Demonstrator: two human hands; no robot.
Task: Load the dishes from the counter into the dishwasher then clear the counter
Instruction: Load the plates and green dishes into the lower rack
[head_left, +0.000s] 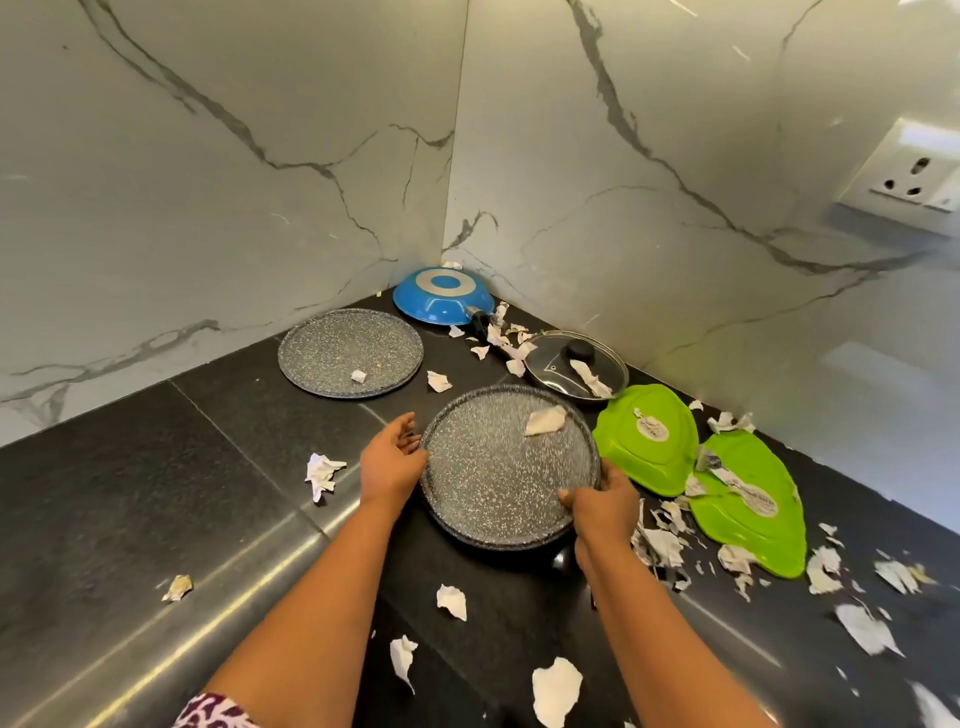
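Observation:
A round grey speckled plate lies on the black counter in front of me, with a paper scrap on it. My right hand grips its near right rim, thumb on top. My left hand rests against its left rim with the fingers spread. A second speckled plate lies further back to the left. An upturned blue pan sits in the corner. A glass lid with a black knob and two upturned green leaf-shaped dishes lie to the right.
Several torn paper scraps litter the counter, thickest on the right around the green dishes. Marble walls meet in a corner behind the pan. A wall socket is at the upper right. The counter's shiny edge runs along the lower left.

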